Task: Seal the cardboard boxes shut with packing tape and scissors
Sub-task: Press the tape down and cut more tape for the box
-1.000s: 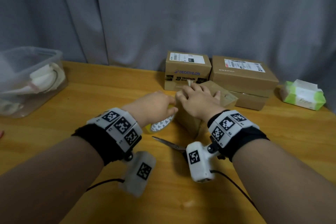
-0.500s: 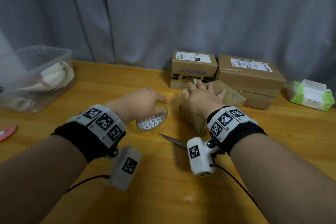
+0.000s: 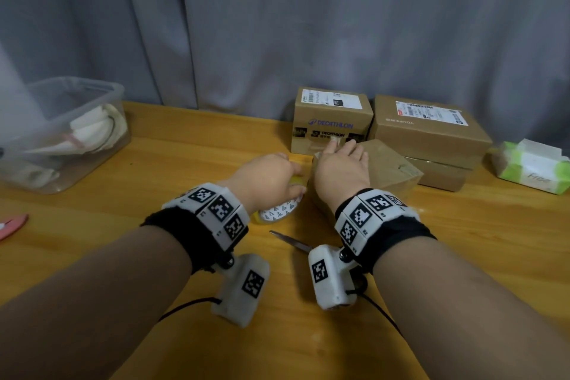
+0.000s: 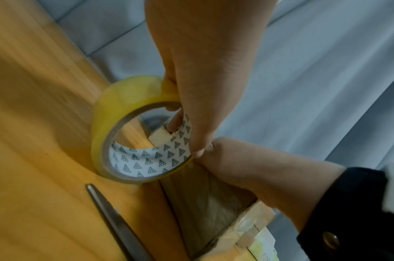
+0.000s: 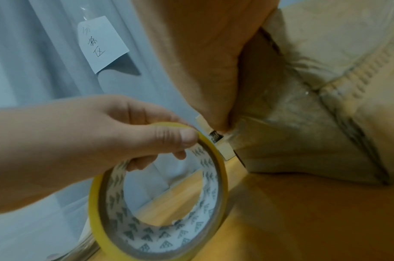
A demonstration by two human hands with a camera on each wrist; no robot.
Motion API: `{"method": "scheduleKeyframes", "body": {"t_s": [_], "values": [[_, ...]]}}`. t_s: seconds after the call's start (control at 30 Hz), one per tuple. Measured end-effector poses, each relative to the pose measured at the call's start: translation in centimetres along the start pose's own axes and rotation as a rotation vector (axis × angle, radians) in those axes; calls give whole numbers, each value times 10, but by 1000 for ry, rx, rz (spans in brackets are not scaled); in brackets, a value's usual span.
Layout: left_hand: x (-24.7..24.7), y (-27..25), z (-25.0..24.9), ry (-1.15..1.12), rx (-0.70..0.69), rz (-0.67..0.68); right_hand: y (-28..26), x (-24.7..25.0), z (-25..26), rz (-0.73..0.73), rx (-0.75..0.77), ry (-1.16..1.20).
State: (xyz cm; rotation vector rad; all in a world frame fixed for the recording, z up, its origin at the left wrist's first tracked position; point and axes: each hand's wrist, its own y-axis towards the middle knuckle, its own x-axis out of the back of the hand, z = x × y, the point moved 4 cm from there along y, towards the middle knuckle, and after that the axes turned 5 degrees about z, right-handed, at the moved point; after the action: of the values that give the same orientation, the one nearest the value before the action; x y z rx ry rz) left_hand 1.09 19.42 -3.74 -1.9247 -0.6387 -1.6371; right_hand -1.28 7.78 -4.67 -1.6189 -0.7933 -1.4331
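My left hand (image 3: 268, 179) grips a yellowish roll of packing tape (image 3: 279, 210) by its rim, thumb outside and fingers through the core; the tape roll (image 4: 133, 134) stands on edge on the table beside a small cardboard box (image 3: 382, 173). My right hand (image 3: 342, 166) lies flat on top of that box with straight fingers pressing it down. In the right wrist view the tape roll (image 5: 160, 197) is just left of the box (image 5: 314, 106), whose top seam shows old clear tape. Scissors (image 3: 291, 242) lie on the table near my wrists, blades (image 4: 117, 227) pointing left.
Two more cardboard boxes stand at the back, a Decathlon one (image 3: 330, 120) and a wider stacked one (image 3: 428, 139). A green tissue pack (image 3: 530, 166) is at the right. A clear plastic bin (image 3: 61, 133) sits at the left, a pink object (image 3: 12, 225) at the left edge.
The left hand with the tape roll swung out to the left, then came back close to the box. The right hand stayed on the box top, its fingers spreading flatter.
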Motion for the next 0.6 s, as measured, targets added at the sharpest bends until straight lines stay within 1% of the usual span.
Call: {"method": "scheduleKeyframes", "body": {"t_s": [0.13,0.27,0.33,0.4,0.43,0.5,0.53,0.6], "values": [[-3,-1,6,-66,-11,-37,1,2,-3,43,-6,68],[-8,-2,11,-132,-5,-62,3,-1,-4,26,14,32],[-11,-3,12,-161,1,-63,5,-1,-5,2,30,79],[-13,-3,12,-177,10,-83,6,5,-9,-117,92,216],[-13,-3,12,-183,19,-97,5,9,-12,-195,146,336],[-14,-3,11,-185,38,-115,1,14,-21,-292,266,585],[-15,-3,9,-180,45,-118,-3,16,-24,-333,334,655],[-15,-2,8,-182,57,-125,-17,21,-28,-429,447,654]]}}
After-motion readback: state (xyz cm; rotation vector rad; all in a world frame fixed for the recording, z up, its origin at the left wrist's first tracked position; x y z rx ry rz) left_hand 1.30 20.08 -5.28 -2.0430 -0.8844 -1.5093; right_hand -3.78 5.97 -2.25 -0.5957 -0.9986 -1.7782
